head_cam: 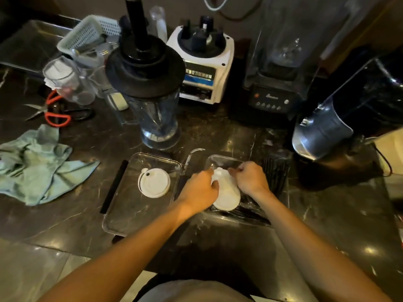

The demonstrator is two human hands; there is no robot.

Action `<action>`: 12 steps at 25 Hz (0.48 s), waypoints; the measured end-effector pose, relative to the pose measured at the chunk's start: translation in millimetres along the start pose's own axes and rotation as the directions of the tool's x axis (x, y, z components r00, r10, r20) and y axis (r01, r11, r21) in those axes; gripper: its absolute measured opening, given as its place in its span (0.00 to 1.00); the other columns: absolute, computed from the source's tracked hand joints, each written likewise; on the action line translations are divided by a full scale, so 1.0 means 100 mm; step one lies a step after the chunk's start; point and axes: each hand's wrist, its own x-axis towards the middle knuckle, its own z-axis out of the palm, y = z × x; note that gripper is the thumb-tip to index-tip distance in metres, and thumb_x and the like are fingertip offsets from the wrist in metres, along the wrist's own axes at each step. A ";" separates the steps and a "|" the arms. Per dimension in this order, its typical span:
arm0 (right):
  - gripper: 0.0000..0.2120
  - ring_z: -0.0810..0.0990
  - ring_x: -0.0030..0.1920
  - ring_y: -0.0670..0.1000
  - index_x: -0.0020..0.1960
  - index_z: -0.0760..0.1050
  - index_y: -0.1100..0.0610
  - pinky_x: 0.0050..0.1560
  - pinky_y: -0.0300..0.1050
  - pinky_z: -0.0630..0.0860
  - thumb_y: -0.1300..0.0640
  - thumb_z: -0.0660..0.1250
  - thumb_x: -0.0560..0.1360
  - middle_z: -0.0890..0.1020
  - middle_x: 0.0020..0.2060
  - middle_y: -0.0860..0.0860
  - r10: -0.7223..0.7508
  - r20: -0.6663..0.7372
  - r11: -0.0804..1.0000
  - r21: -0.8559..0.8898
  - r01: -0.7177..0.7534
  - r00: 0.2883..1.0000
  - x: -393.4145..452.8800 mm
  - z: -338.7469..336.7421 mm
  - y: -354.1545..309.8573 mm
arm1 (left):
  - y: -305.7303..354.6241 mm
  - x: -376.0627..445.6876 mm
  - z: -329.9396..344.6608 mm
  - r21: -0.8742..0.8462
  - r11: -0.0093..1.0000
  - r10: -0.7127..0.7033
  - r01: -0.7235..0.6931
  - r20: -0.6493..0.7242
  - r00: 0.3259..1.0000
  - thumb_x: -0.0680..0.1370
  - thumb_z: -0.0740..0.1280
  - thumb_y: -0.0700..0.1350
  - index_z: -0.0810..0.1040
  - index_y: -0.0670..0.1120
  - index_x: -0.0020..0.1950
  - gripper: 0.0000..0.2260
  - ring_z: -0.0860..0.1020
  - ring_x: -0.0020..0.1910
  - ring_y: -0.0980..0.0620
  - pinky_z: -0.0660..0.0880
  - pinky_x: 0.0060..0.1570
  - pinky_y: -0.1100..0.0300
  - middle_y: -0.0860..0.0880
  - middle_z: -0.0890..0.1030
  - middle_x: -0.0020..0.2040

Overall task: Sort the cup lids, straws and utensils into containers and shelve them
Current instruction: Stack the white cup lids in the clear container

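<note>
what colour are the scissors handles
Orange-red handles on the scissors, in the head view.

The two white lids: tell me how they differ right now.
The left lid lies flat in the left tray, untouched and fully visible; the held lid is over the right tray, gripped by the left hand and right hand. The left lid looks level and round; the held lid appears tilted and partly hidden by fingers. Both are white round cup lids.
</note>
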 end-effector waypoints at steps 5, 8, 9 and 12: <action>0.20 0.84 0.43 0.57 0.38 0.77 0.56 0.39 0.46 0.73 0.39 0.69 0.75 0.83 0.38 0.53 0.034 0.146 0.985 -0.172 -0.009 0.989 0.10 0.16 0.02 | 0.19 -0.03 0.19 0.059 0.993 -0.106 0.100 0.096 0.990 0.83 0.59 0.41 0.72 0.40 0.70 0.16 0.79 0.63 0.40 0.75 0.57 0.53 0.39 0.80 0.64; 0.16 0.82 0.34 0.54 0.35 0.78 0.57 0.34 0.45 0.72 0.46 0.72 0.73 0.81 0.31 0.52 0.026 0.163 0.997 -0.077 -0.014 0.986 0.13 0.14 0.07 | 0.16 -0.04 0.29 -0.129 0.983 -0.120 0.129 0.080 0.990 0.82 0.59 0.38 0.69 0.43 0.75 0.20 0.78 0.64 0.44 0.74 0.56 0.58 0.41 0.79 0.65; 0.15 0.80 0.30 0.53 0.34 0.79 0.58 0.33 0.45 0.73 0.50 0.72 0.74 0.80 0.28 0.52 0.041 0.166 0.999 0.016 -0.045 0.985 0.13 0.12 0.10 | 0.15 -0.06 0.31 -0.211 0.970 -0.111 0.123 0.066 0.992 0.82 0.59 0.37 0.69 0.44 0.75 0.21 0.78 0.62 0.47 0.74 0.54 0.61 0.43 0.79 0.64; 0.08 0.75 0.24 0.49 0.46 0.82 0.65 0.25 0.41 0.74 0.59 0.73 0.76 0.79 0.30 0.57 0.098 0.257 0.901 0.388 -0.195 0.961 0.10 0.02 0.18 | 0.13 -0.11 0.36 -0.357 0.932 -0.071 0.066 -0.003 0.997 0.81 0.60 0.34 0.69 0.47 0.76 0.24 0.77 0.62 0.51 0.73 0.53 0.67 0.47 0.78 0.64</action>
